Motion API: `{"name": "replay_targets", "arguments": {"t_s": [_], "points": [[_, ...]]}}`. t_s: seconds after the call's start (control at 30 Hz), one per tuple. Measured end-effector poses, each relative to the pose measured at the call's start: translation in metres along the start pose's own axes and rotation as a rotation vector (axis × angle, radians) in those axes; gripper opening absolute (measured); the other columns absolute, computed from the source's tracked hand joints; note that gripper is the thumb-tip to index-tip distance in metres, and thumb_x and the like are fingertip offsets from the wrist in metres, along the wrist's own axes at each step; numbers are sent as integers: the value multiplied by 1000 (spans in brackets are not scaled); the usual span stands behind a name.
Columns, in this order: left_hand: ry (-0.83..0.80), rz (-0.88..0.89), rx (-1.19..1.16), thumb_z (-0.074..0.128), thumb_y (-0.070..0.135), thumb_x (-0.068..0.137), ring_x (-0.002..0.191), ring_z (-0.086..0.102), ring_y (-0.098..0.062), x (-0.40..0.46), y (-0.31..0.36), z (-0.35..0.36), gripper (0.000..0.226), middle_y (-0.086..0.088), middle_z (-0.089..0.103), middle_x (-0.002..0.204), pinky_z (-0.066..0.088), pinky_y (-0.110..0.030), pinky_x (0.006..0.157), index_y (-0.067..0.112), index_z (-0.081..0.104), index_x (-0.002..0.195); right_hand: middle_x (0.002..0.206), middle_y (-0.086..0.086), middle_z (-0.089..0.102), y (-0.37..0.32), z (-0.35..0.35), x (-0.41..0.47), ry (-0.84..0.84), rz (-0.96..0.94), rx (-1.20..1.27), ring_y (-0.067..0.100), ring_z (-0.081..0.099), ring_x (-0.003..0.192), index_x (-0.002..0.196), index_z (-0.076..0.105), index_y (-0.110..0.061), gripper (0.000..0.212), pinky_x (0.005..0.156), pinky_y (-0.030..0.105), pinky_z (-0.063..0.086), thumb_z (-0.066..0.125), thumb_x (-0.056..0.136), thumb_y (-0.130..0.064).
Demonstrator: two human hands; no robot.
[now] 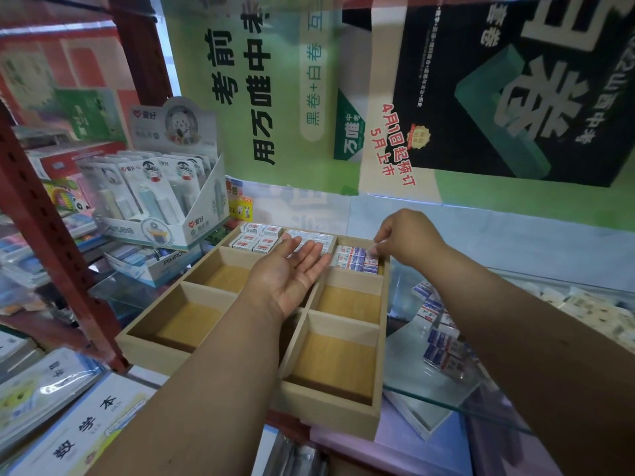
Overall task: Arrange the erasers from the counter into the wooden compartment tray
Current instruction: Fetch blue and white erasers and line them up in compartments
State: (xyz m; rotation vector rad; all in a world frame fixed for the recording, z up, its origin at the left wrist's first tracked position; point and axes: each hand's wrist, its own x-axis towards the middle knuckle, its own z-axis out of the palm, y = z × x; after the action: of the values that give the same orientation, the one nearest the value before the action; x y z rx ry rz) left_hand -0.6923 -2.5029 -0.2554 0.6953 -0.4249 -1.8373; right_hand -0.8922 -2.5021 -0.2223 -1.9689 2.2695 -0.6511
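Head view shows the right hand (pixel 405 237) pinching an eraser (pixel 371 250) down into the wooden tray (pixel 338 412)'s far-right compartment directly beneath its fingertips, while the left hand (pixel 292 273) hovers empty, palm up, just beside it.

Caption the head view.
Right hand places blue-labelled erasers into the partitioned wooden tray; left hand hovers open.
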Motion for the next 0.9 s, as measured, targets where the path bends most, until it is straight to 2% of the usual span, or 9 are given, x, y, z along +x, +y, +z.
{"name": "replay_targets", "arguments": {"t_s": [0.1, 0.2, 0.33, 0.5, 0.57, 0.63, 0.73, 0.83, 0.9], "points": [[8, 3, 3, 47, 18, 101, 97, 62, -27, 0, -1, 0, 21, -17, 58, 106, 52, -47, 77, 4, 52, 116, 95, 9, 69, 2, 14, -2, 6, 4, -113, 26, 63, 90, 90, 73, -6, 21, 75, 29, 48, 77, 75, -21], [14, 8, 10, 47, 18, 101, 95, 61, -26, 0, 0, 1, 19, -16, 58, 105, 53, -45, 74, 4, 53, 113, 85, 9, 70, 2, 22, -1, 13, 52, -55, 26, 64, 84, 83, 74, -8, 21, 72, 30, 50, 78, 73, -27], [21, 3, 14, 48, 19, 100, 94, 61, -24, 0, -1, 1, 18, -15, 58, 103, 53, -43, 73, 5, 55, 108, 73, 8, 58, 2, 32, 0, -110, 103, -77, 27, 60, 84, 76, 67, -8, 31, 70, 29, 42, 69, 83, -38], [22, 8, 0, 49, 23, 100, 94, 61, -22, 1, 0, -2, 20, -13, 58, 101, 53, -40, 70, 5, 56, 98, 105, 0, 61, 3, 30, -3, -151, 75, -188, 23, 39, 112, 97, 67, -19, 29, 82, 35, 27, 40, 95, -28], [23, 7, -3, 49, 26, 100, 94, 61, -22, 2, 0, -3, 23, -12, 58, 98, 54, -39, 68, 5, 57, 96, 107, -2, 60, 2, 31, -3, -227, 65, -236, 23, 35, 111, 102, 65, -22, 30, 82, 36, 25, 36, 95, -22], [21, 7, 0, 50, 27, 100, 93, 61, -21, 2, -1, -2, 23, -11, 57, 97, 54, -38, 68, 6, 57, 95, 95, 1, 56, -1, 29, -5, -246, 57, -244, 24, 34, 112, 101, 64, -20, 28, 85, 38, 27, 37, 95, -19], [20, 16, 12, 51, 27, 99, 90, 60, -20, 1, 0, -3, 22, -9, 57, 94, 54, -36, 67, 7, 58, 94, 80, 1, 39, -3, 22, -7, -266, 101, -126, 27, 34, 115, 110, 64, -14, 29, 100, 40, 29, 39, 98, -21], [13, 25, 31, 52, 28, 99, 87, 60, -18, 0, 0, -3, 22, -8, 56, 91, 54, -35, 68, 8, 59, 93, 107, 7, 52, -1, 11, -9, -330, 105, 113, 25, 39, 119, 115, 62, -10, 33, 107, 41, 30, 45, 97, -32], [-3, 31, 53, 53, 30, 98, 86, 60, -18, 0, 1, -3, 22, -7, 55, 89, 54, -34, 69, 9, 59, 92, 124, 8, 58, 6, 0, -9, -292, 117, 390, 21, 52, 109, 118, 63, -9, 34, 94, 26, 42, 50, 95, -31]]}}
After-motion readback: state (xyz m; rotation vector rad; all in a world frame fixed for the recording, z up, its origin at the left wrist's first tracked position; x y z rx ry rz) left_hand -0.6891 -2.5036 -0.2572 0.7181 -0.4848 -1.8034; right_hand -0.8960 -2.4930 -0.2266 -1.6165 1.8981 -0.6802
